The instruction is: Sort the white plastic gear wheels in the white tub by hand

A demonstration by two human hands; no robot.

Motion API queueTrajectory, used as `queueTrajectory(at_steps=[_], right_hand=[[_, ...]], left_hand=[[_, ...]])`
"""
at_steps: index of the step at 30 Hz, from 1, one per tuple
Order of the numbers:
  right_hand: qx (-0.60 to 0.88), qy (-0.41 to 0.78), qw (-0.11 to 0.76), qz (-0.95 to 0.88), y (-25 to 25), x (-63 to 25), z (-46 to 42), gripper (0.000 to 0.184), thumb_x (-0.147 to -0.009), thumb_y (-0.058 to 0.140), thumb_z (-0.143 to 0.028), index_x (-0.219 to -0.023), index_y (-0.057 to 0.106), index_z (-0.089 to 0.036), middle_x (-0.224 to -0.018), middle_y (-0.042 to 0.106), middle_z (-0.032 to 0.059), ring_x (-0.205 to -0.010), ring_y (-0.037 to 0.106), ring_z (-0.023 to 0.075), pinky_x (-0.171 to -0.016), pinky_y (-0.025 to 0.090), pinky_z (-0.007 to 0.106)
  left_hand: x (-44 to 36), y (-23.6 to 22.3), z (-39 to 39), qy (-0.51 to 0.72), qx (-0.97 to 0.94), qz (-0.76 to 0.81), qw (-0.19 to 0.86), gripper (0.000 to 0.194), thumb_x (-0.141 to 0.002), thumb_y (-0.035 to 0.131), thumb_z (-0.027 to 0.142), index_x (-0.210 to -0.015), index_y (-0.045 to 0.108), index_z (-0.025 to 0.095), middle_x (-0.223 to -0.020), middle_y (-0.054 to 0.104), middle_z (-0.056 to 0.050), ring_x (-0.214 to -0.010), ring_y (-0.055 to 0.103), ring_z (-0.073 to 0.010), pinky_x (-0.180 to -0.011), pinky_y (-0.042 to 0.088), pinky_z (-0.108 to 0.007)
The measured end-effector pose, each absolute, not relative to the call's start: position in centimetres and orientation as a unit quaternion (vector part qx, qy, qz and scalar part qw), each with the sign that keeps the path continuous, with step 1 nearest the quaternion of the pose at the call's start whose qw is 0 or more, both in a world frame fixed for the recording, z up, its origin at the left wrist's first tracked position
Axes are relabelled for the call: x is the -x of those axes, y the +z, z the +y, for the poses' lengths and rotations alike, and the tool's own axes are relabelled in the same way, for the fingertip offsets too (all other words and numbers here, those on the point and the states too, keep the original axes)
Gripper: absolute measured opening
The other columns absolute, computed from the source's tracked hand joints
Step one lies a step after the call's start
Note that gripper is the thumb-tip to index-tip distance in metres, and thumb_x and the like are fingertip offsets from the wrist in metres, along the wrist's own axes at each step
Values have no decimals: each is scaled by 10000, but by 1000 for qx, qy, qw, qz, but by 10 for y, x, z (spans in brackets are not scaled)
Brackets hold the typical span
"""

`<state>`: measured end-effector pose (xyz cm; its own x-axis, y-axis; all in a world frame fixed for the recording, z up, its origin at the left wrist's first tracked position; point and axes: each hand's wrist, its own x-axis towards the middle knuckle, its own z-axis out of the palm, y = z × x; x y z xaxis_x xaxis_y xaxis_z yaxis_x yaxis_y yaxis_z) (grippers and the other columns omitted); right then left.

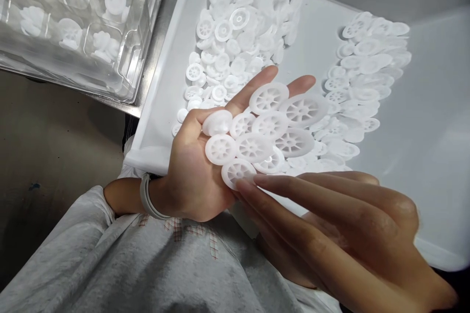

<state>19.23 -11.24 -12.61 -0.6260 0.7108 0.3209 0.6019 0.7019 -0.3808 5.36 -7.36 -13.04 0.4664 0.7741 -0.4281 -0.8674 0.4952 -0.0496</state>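
Note:
Palm up over a white bin, my left hand (pixel 193 181) cradles several white spoked plastic discs (pixel 254 147), its fingers stretched beneath them. One disc (pixel 218 122) by the thumb shows a smooth, domed side; the others show open spokes. From the lower right comes my right hand (pixel 352 230), with its fingertips closed at the edge of the disc (pixel 238 174) nearest me. That disc still lies against the left palm. The discs cover parts of the left fingers.
The white bin (pixel 147 152) holds a large heap of similar discs (pixel 238 54) and a second pile (pixel 362 76) to the right. At upper left, a clear plastic tray (pixel 127 71) with white parts in its pockets stands on a metal surface (pixel 156 54).

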Motion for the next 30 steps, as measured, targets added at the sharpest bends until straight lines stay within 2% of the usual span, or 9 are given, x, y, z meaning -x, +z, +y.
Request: queueTrajectory(at_steps=[1,4,6,13,16,20,22,27,30], right_hand=[[420,80,319,-846,-128,-191,-114,181,-867,689,-130,-1028,751,-184,-969,752,80,-746,669,214,-576,441,402],[509,57,404,-758,-138,-179,-124,202,-897,626,-144,-984,762,-266,-861,749,51,-679,650,217,-546,383,396],[523,70,403,-748,-143,-171,-129,216,-892,633,-143,-967,770,-292,-812,739,40,-660,644,209,-548,379,390],[558,104,410,-714,-142,-168,-135,167,-934,645,-162,-982,778,-250,-808,738,63,-682,646,193,-594,375,377],[559,108,408,-714,-144,-171,-136,167,-948,639,-176,-981,775,-268,-809,740,45,-687,647,184,-606,376,374],[533,107,409,-733,-143,-169,-136,200,-927,641,-108,-1002,768,-242,-927,744,51,-717,637,170,-608,375,372],[537,103,417,-726,-142,-167,-136,201,-926,635,-98,-990,770,-233,-936,734,52,-725,626,169,-612,378,376],[550,91,420,-717,-141,-164,-135,204,-953,607,-137,-988,772,-252,-862,721,38,-679,611,163,-590,377,374],[532,75,404,-741,-138,-166,-130,219,-940,594,-147,-986,766,-274,-858,698,42,-686,618,178,-570,411,373]], left_hand=[[-54,-130,-73,485,130,184,845,382,-910,390,309,-1102,713,242,-1114,719,3,-1148,680,-160,-931,530,-231],[-53,-129,-73,479,135,198,845,377,-901,391,305,-1081,713,231,-1161,716,-6,-1181,665,-176,-943,524,-246],[-53,-129,-72,478,139,190,846,384,-913,373,294,-1074,714,220,-1155,717,-16,-1168,672,-169,-930,527,-234],[-51,-130,-71,482,138,171,849,413,-960,313,268,-1072,701,186,-1081,729,-35,-1103,707,-155,-898,555,-220],[-51,-130,-71,482,130,171,850,468,-973,278,275,-1142,707,199,-1169,738,-43,-1225,668,-198,-1015,550,-302],[-50,-131,-72,471,130,173,855,507,-985,266,291,-1297,662,234,-1308,700,-10,-1360,582,-226,-1174,453,-427],[-51,-132,-73,476,123,173,854,494,-976,280,289,-1274,670,237,-1292,706,3,-1343,598,-221,-1185,441,-428],[-53,-134,-74,485,105,192,846,398,-948,349,301,-1114,705,232,-1231,714,17,-1357,585,-202,-1130,476,-332],[-53,-133,-73,481,113,187,849,395,-941,350,293,-1131,692,235,-1251,703,19,-1395,549,-238,-1198,409,-399]])
